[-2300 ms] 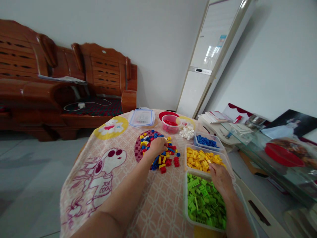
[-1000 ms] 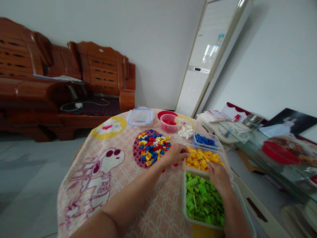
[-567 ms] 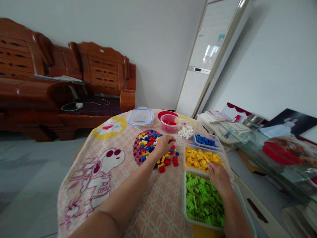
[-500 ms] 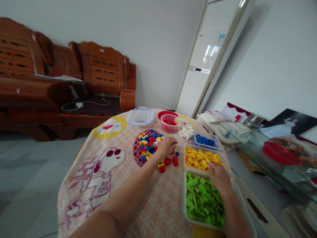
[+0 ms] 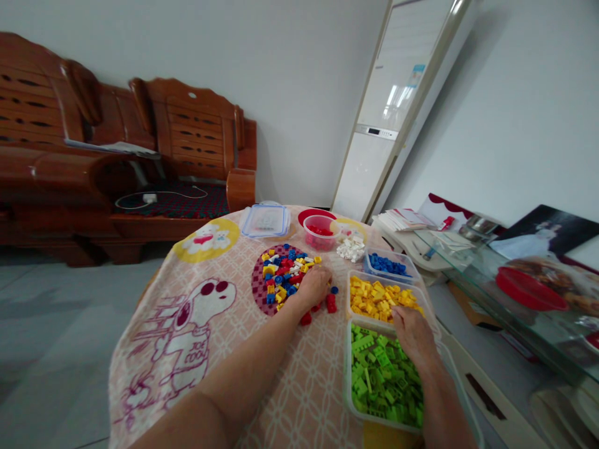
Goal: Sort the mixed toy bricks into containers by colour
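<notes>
A mixed pile of toy bricks (image 5: 286,271) in red, blue, yellow and white lies on a dark pink patch of the tablecloth. My left hand (image 5: 316,285) is down at the right edge of this pile, its fingers curled under and mostly hidden; what they grip is not visible. Among the yellow bricks (image 5: 372,298) in a clear tub, the fingertips of my right hand (image 5: 414,329) are drawn together at the near right side. Whether a brick is between them cannot be made out. A few red bricks (image 5: 331,304) lie beside my left hand.
Green bricks (image 5: 384,377) fill the nearest tub, under my right forearm. Behind the yellow tub stand blue bricks (image 5: 387,264) in a clear box, a heap of white bricks (image 5: 350,248) and a round tub of red bricks (image 5: 320,231). A clear lid (image 5: 266,220) lies at the back.
My left hand has come down and slightly toward me, from above the pile's right side onto its near right edge, covering some red bricks. My right hand stays in place.
</notes>
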The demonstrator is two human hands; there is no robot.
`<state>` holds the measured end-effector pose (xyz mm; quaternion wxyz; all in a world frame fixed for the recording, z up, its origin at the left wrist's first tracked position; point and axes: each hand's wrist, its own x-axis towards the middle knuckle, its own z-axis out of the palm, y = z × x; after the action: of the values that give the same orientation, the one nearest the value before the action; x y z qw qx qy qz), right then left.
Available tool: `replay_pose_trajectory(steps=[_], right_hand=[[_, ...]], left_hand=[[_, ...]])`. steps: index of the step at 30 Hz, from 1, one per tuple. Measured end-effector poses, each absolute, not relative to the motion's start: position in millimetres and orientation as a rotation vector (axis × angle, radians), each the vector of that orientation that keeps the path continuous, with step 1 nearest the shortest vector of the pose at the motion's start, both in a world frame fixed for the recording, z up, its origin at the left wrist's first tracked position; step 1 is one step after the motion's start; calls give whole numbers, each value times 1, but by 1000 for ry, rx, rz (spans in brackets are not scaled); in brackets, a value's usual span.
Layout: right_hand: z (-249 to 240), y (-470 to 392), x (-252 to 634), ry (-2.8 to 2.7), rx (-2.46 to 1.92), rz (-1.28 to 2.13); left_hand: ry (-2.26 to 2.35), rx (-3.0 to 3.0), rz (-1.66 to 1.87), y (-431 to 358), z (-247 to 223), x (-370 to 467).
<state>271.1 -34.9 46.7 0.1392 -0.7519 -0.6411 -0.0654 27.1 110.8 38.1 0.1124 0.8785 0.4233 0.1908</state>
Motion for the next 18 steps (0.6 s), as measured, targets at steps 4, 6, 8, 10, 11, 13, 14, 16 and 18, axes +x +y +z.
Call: replay_pose_trajectory(steps=[4,6,8,10,11,13,14,16,18], right_hand=[[46,-35,272,-1844,-2155,-206],[46,-35,272,-1851,-2154,-202],[46,-35,273,-1867,-2160,-185],[46,-35,273,-1879,-2154,-164],[47,-35,273,-1878,-2146,-159],[47,-34,273,-1869,-2132,-158],[48,-34,273,-1864,-2129,-159],[48,-34,272,-1864,-2128,-158],[48,-34,272,-1871,-2128,-154]], left_hand=[[1182,2469,758,110,41,28],[1122,2397,898,107,48,29],[1046,2347,990,102,57,31],[954,2328,1026,95,65,34],[907,2324,1027,92,68,36],[813,2320,1006,84,71,42],[771,2318,988,81,72,45],[701,2318,946,74,72,50],[648,2324,917,70,72,54]])
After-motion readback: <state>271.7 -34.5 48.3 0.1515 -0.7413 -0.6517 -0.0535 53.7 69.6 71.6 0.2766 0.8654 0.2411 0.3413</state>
